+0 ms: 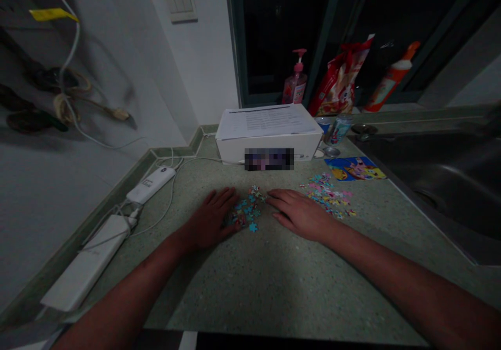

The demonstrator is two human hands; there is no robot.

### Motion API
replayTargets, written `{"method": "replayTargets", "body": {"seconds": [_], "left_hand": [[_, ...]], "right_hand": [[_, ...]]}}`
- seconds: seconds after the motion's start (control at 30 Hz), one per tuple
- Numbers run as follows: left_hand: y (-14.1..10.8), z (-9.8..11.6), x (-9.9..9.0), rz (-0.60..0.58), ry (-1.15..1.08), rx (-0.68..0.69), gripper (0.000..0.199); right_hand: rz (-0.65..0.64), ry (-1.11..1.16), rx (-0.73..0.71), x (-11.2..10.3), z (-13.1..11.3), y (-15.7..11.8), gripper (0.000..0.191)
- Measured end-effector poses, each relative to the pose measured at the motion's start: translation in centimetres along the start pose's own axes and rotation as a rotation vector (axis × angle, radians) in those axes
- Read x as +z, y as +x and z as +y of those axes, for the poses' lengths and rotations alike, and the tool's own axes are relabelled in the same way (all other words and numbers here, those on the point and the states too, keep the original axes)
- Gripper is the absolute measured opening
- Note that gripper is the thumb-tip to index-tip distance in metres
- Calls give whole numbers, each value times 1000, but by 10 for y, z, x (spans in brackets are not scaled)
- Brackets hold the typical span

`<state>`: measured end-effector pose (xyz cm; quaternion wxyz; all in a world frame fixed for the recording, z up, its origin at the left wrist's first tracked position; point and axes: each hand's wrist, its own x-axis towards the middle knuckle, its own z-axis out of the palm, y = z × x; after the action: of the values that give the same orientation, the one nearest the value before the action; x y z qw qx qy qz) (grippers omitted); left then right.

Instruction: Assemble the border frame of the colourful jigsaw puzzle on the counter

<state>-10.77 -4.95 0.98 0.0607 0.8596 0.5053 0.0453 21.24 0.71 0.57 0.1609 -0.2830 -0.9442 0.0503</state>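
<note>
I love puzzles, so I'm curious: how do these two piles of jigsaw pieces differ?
The centre pile looks mainly blue-green; the right pile shows more pink and yellow. The centre pile lies between the left hand and right hand; the right pile lies beyond the right hand, near the picture card. Both rest on the speckled countertop.
</note>
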Motion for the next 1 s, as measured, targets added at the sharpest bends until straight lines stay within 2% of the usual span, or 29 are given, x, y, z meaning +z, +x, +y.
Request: {"method": "replayTargets", "body": {"seconds": [0.2, 0.5, 0.67, 0.83, 1.0], "left_hand": [[4, -9, 6, -13, 50, -5, 89], [9, -30, 5, 0, 84, -69, 83], [11, -9, 2, 60, 61, -3, 90], [19, 20, 5, 50, -23, 66, 86], [26, 25, 11, 66, -67, 37, 77]], "right_hand": [[9, 28, -25, 5, 0, 0, 43], [25, 7, 0, 6, 3, -4, 41], [16, 28, -2, 7, 2, -3, 44], [-4, 72, 0, 6, 0, -1, 42], [9, 106, 2, 6, -3, 1, 46]]}}
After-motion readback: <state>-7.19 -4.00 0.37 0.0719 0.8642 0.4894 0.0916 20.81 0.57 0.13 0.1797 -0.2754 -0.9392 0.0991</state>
